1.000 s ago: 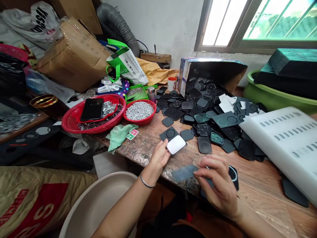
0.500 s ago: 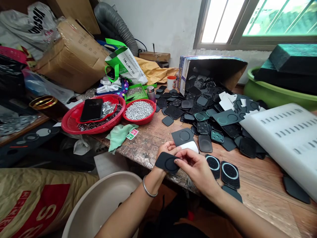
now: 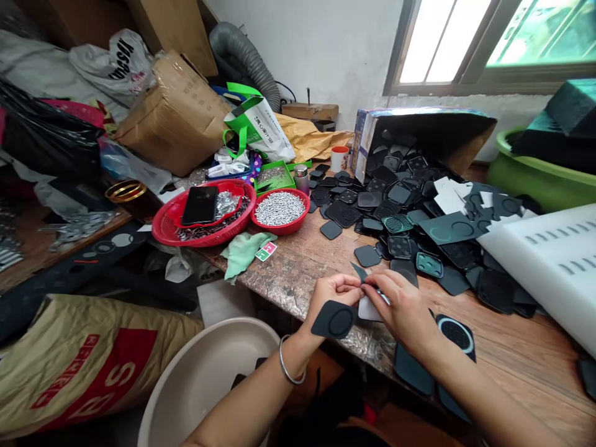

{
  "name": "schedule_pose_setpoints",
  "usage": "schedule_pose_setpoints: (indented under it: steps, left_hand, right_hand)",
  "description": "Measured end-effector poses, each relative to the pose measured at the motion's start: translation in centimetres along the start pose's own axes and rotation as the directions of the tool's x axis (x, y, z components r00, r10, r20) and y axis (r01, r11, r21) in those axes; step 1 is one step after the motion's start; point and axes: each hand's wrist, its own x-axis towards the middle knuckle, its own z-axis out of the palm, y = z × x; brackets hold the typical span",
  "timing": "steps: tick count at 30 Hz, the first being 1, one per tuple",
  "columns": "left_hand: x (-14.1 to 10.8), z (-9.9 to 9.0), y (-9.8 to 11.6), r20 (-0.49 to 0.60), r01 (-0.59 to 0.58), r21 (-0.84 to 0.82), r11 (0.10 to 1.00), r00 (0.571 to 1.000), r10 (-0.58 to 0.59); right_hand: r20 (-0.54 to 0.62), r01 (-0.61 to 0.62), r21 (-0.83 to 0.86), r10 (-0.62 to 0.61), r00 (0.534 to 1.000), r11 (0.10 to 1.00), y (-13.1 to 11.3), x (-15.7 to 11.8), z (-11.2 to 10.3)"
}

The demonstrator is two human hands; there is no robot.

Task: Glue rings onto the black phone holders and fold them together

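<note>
My left hand is closed, fingertips pinching a thin dark sheet over the table's front edge. A whitish piece shows below the fingers, partly hidden by my right hand. That hand is also closed, its thumb and fingers pinching at the same spot. Across my left wrist lies a flat black patch with a ring mark, seemingly stuck to the skin. Under and beside my right forearm are black hinged square plates, one with a pale ring.
Black square plates spill from a tipped box. White foam stands at right. Leftward are a red bowl of small metal pins, a red basket with a phone and a green cloth. A beige tub sits below.
My right hand has left the black patch on my left wrist and now pinches the sheet beside my left fingertips. The sheet has turned, and the view has swung slightly left.
</note>
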Motion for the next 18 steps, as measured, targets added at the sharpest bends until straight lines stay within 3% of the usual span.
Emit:
schedule_pose_setpoints:
  steps: [4,8,12,15,18]
  left_hand:
    - [-0.4,0.2,0.0,0.028,-0.029,0.1,0.995,0.999,0.026]
    - [-0.6,-1.9,0.7,0.078,-0.003,0.208,0.978,0.997,-0.013]
    - [-1.8,-6.0,3.6,0.107,0.048,0.327,0.944,0.99,-0.088]
    - [-3.8,-9.9,6.3,0.103,0.115,0.419,0.9,0.979,-0.173]
    - [-6.2,-15.0,7.4,0.092,0.226,0.517,0.826,0.944,-0.316]
  right_hand:
    - [-0.003,-0.085,-0.014,0.085,0.996,0.996,0.5,-0.5,0.0]
    - [-0.005,-0.355,0.07,0.356,0.934,0.932,1.7,-1.1,-1.4]
    - [0.038,-0.49,0.132,0.489,0.871,0.862,2.1,-2.0,-2.8]
    - [-0.027,-0.552,0.141,0.56,0.828,0.822,2.3,-2.4,-4.0]
    - [-0.071,-0.693,0.303,0.74,0.669,0.655,3.1,-2.6,-5.6]
